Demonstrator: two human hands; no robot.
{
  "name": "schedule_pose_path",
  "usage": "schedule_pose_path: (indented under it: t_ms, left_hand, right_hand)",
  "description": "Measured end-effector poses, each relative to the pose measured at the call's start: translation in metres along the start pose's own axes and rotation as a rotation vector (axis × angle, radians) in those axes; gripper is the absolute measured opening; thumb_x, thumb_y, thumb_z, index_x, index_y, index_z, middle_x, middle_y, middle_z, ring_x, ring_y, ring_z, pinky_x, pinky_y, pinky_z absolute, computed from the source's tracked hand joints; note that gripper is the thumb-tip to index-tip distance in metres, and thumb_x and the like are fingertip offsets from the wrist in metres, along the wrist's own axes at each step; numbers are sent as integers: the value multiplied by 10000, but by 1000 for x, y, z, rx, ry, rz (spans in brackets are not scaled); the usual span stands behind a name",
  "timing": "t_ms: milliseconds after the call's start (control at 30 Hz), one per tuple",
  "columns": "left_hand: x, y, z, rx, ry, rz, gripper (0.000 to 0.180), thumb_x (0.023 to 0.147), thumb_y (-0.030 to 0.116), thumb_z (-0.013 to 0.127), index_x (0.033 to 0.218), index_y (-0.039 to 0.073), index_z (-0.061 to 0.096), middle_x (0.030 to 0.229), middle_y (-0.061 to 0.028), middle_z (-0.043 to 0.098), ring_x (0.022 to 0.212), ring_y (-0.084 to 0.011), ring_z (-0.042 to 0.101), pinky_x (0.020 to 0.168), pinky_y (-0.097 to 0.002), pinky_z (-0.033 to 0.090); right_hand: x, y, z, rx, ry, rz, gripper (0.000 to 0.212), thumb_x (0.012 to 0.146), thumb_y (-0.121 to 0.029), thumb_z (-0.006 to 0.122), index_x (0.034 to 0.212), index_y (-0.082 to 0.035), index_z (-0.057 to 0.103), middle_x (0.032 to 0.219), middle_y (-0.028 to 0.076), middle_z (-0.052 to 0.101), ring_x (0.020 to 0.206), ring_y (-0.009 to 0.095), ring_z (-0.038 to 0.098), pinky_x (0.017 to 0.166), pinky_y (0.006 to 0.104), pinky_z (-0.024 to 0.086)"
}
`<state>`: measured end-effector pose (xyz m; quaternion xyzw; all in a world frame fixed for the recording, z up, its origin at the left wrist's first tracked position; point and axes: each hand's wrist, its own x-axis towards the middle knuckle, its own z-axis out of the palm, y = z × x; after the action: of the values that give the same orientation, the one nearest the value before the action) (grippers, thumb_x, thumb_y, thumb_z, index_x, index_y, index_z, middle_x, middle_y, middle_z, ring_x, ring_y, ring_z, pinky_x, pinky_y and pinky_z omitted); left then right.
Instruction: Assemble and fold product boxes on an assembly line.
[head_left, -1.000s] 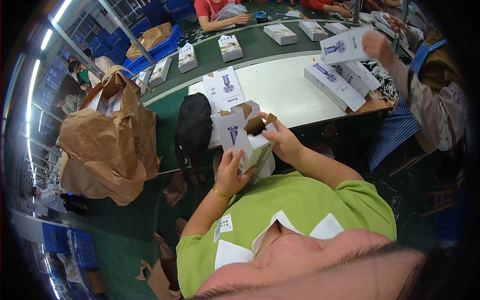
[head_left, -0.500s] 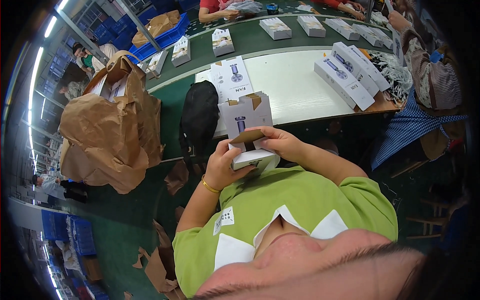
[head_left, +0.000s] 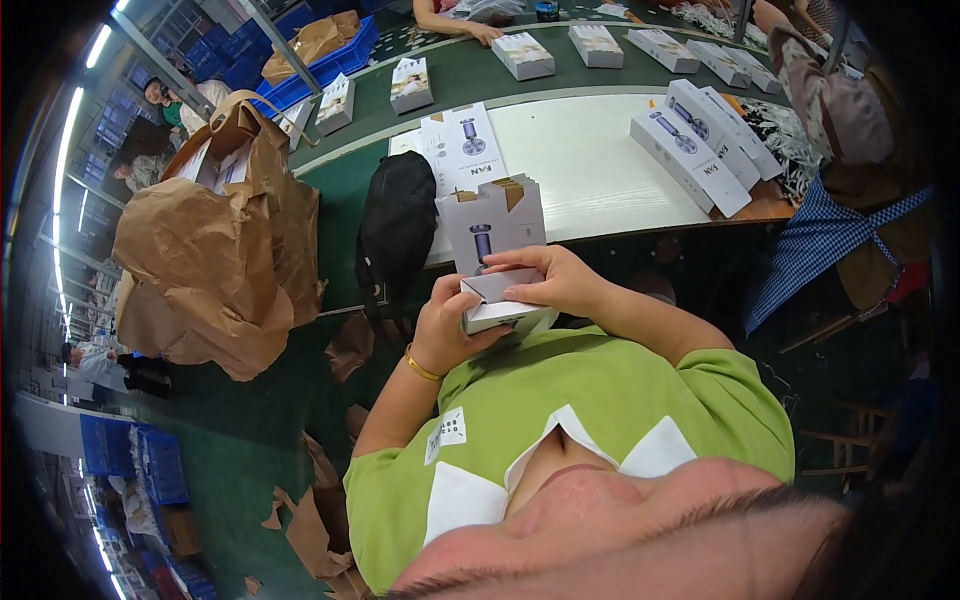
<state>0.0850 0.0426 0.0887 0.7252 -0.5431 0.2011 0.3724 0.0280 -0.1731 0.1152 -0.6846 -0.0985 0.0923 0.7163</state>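
Observation:
Close to my body I hold a small white carton. My left hand is closed round its left side, with the thumb by the top end and fingers along the front. My right hand pinches the end flap, which lies folded over with its white face up. The carton's contents are hidden. Just beyond it stands a bundle of flattened cartons, white with a purple fan picture and brown inner edges. Another printed carton lies flat behind them on the white table.
A black bag sits left of the bundle. Farther left stands a big brown paper sack with white boxes in it. Several finished cartons lean at the table's right. Boxes ride a green conveyor; co-workers sit beyond and at right.
The carton's raised flap, brown side showing, has been folded down under my right hand. The boxes on the conveyor have shifted left. The co-worker at the right has drawn an arm back.

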Motion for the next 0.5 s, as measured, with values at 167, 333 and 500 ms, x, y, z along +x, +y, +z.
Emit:
schedule_pose_path:
  t_ms: [167,333,500]
  left_hand:
    - [1,2,-3,-31,24,4,741,582,227,884,1130,111,399,1042,-199,521,829,-331,603,668,-364,532]
    - [6,3,-4,-83,230,-63,751,712,209,807,1271,24,341,1142,-185,458,1006,-310,513,853,-371,452]
    - [13,-2,21,-309,215,-267,825,774,185,729,1413,13,236,1391,-207,261,1279,-334,337,1010,-452,354]
  right_hand:
    - [-1,7,-6,-141,-25,-20,529,853,-199,655,1343,-86,490,1130,126,616,1031,175,566,938,297,431]
    - [-11,12,-17,-155,-51,-322,833,798,-100,697,1453,-50,185,1366,117,395,1243,202,419,1066,365,307]
    - [-15,-3,-75,-146,233,-333,584,761,-72,694,1298,-44,466,1177,55,540,1087,143,513,974,306,396]
